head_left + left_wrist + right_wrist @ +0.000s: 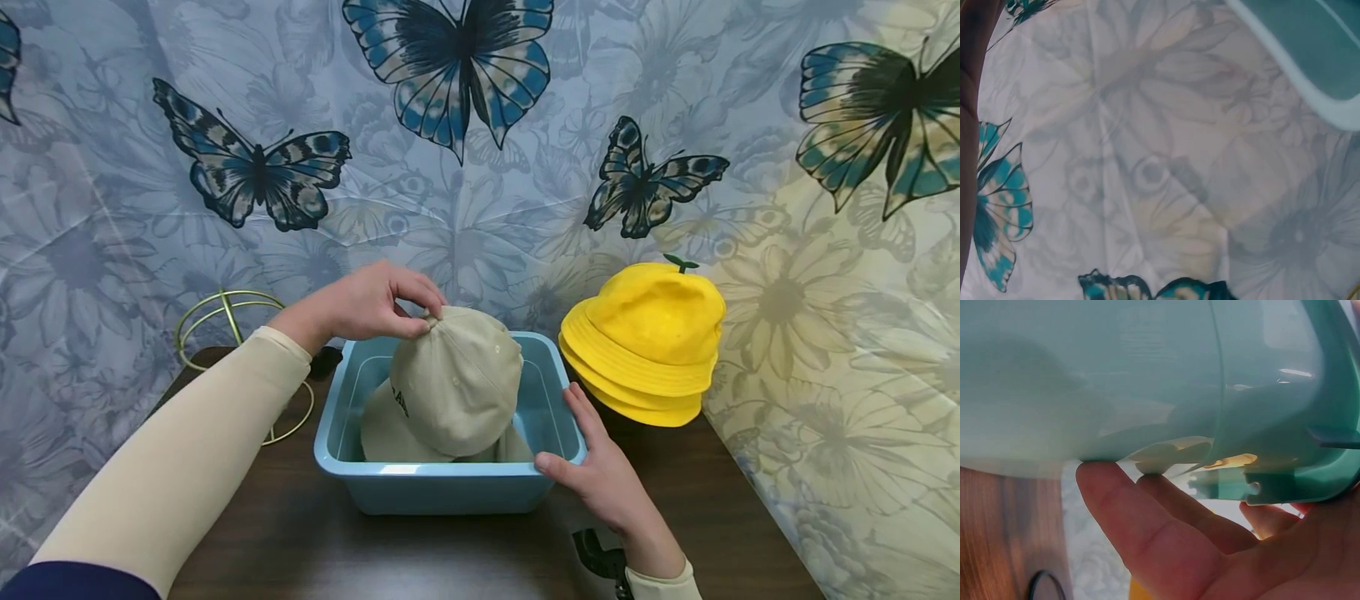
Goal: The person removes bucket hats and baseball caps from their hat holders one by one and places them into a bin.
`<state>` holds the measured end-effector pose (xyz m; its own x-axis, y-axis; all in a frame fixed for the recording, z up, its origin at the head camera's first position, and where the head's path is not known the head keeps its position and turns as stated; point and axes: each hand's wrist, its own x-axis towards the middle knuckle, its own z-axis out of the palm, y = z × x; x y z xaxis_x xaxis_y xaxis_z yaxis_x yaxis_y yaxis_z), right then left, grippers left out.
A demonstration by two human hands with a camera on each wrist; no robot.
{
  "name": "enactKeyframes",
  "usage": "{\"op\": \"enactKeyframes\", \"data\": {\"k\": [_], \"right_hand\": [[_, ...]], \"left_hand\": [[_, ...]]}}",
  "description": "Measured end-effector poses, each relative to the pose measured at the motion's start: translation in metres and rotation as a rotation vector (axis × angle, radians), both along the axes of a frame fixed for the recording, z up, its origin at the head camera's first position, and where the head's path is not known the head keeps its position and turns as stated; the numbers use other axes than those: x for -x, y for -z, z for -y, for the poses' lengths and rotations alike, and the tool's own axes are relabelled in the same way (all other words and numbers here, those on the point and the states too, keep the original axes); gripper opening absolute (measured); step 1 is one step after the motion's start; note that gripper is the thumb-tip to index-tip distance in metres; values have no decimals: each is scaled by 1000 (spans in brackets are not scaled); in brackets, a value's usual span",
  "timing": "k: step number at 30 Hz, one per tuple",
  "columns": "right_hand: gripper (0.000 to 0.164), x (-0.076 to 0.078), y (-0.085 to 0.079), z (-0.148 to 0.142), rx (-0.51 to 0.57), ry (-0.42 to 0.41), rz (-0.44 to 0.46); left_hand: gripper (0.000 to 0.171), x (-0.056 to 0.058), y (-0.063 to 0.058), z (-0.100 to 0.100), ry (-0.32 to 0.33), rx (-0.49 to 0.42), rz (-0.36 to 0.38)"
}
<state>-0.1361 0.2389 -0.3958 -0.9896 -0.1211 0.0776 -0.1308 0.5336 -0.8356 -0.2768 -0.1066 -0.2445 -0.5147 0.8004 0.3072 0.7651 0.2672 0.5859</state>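
A beige baseball cap (456, 379) stands tilted in a light blue plastic basin (442, 492), its crown rising above the rim and dark lettering showing at its left. My left hand (367, 300) pinches the top of that crown between thumb and fingers. More beige fabric (513, 446) lies under the cap, partly hidden by it. At the basin's front right corner, my right hand (603, 475) touches the rim with straight fingers and thumb spread along it. The right wrist view shows fingers (1160, 540) against the basin's outer side (1085, 387). The left wrist view misses the cap.
Yellow bucket hats (645, 342) are stacked right of the basin, the top one with a green sprout. A gold wire stand (225, 312) is at the left, partly behind my left arm. Butterfly-printed cloth (465, 217) hangs behind the dark wooden table (300, 533).
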Motion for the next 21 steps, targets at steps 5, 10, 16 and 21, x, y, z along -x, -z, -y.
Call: {"op": "enactKeyframes", "data": {"k": [5,10,16,21], "right_hand": [[93,1,2,0,2,0,-11],[94,2,2,0,-14,9,-13],[94,2,2,1,-5,7,-6],[93,2,2,1,4,6,-12]], "left_hand": [[13,2,10,3,12,7,24],[15,4,14,1,5,25,33],[17,1,23,-18,47,92,76],[17,-1,29,-29,84,99,76]]}}
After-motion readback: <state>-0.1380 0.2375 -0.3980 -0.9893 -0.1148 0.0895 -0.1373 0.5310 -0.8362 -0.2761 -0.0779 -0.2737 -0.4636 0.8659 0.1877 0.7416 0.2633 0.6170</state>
